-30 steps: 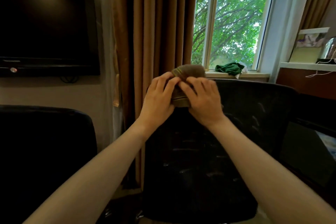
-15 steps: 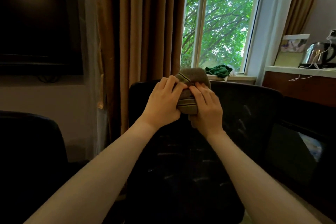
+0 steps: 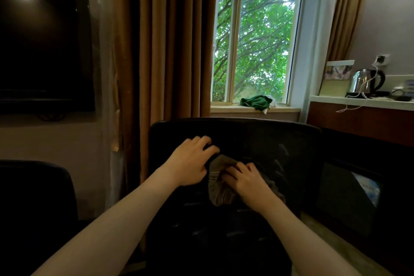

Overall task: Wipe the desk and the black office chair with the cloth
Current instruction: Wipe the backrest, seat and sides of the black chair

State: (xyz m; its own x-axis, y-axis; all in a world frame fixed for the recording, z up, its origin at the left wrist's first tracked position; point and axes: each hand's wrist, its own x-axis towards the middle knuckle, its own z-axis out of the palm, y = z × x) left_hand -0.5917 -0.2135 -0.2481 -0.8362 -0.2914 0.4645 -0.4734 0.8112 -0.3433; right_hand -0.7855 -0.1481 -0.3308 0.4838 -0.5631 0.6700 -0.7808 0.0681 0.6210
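Observation:
The black office chair point(image 3: 257, 139) stands right in front of me, its mesh backrest facing me. A grey-brown cloth point(image 3: 218, 192) hangs against the backrest, below its top edge. My right hand point(image 3: 248, 184) presses on the cloth, fingers curled over its upper right part. My left hand point(image 3: 190, 161) lies just left of the cloth, fingers spread, with the fingertips at the cloth's top corner. The dark desk point(image 3: 349, 188) runs along the right.
A second dark chair point(image 3: 33, 197) sits at the lower left under a wall television point(image 3: 44, 49). Brown curtains point(image 3: 168, 40) hang behind the chair. A green cloth point(image 3: 256, 102) lies on the windowsill. A kettle point(image 3: 367, 80) stands on the right shelf.
Both hands have come down from the backrest's top edge with the cloth. The folded cloth has opened and now hangs against the mesh. My left hand has loosened its hold.

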